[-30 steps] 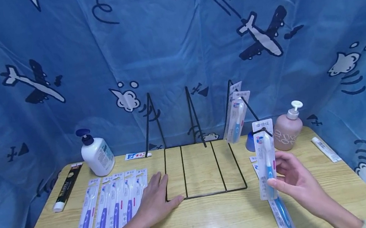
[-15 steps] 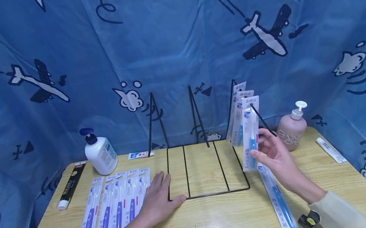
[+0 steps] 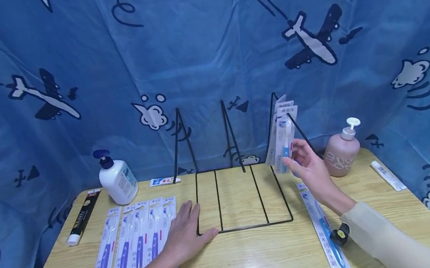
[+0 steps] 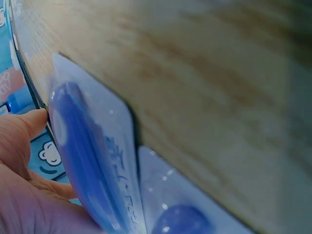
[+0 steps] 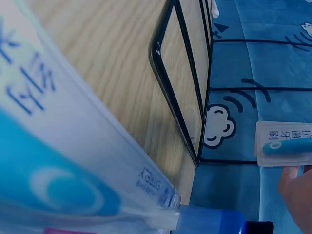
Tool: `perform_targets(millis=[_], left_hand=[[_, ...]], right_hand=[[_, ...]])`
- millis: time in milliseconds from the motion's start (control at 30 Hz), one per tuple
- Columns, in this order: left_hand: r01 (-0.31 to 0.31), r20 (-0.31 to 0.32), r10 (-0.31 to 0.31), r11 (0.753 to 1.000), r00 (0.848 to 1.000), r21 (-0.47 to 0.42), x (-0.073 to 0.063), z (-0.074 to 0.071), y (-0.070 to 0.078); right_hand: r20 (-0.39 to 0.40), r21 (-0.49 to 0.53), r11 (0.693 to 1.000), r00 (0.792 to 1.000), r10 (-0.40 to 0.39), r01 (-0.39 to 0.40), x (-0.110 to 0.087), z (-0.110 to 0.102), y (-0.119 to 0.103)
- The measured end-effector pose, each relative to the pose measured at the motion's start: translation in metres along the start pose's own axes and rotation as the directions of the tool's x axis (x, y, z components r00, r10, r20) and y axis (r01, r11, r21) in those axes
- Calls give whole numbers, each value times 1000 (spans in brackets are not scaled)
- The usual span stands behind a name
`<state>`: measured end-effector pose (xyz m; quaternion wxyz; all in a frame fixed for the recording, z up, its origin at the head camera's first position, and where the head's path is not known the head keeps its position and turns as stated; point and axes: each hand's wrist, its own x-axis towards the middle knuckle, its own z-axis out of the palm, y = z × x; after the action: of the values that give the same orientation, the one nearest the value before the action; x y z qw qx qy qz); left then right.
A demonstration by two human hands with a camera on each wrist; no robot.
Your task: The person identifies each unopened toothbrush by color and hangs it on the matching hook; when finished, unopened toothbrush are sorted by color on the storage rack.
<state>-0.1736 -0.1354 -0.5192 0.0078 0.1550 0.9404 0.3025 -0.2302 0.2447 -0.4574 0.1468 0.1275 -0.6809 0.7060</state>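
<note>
My right hand (image 3: 311,171) pinches the lower part of a packaged blue toothbrush (image 3: 284,141), which hangs on the right prong of a black wire rack (image 3: 245,227). More blue packs hang behind it, mostly hidden. In the right wrist view, the pinched pack (image 5: 285,145) shows beside my thumb (image 5: 296,190). My left hand (image 3: 182,232) rests with extended fingers at the rack's front left corner, partly over the nearest of several packaged purple toothbrushes (image 3: 103,257). One purple pack (image 4: 90,156) looms large in the left wrist view. Another packaged blue toothbrush (image 3: 321,228) lies below my right forearm.
A white pump bottle (image 3: 118,182) and a black toothpaste tube (image 3: 84,217) stand and lie at the left. On the right are a pink pump bottle (image 3: 342,155) and a white tube (image 3: 388,176). A small toothpaste box (image 3: 162,181) lies behind; a blue curtain (image 3: 199,65) surrounds the table.
My right hand has moved the blue toothbrush pack onto the prong and slid it back against the other hanging packs. My left hand stays at the rack's corner.
</note>
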Motion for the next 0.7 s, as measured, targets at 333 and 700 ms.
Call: perform_targets(millis=[333, 700], left_hand=[[-4, 10, 4, 1000, 1000, -3, 0, 1, 2], [15, 11, -15, 1000, 1000, 7, 0, -4, 4]], right_hand=[[-65, 78, 993, 995, -80, 85, -8, -14, -3], [-48, 28, 1000, 999, -3, 4, -57, -40, -31]])
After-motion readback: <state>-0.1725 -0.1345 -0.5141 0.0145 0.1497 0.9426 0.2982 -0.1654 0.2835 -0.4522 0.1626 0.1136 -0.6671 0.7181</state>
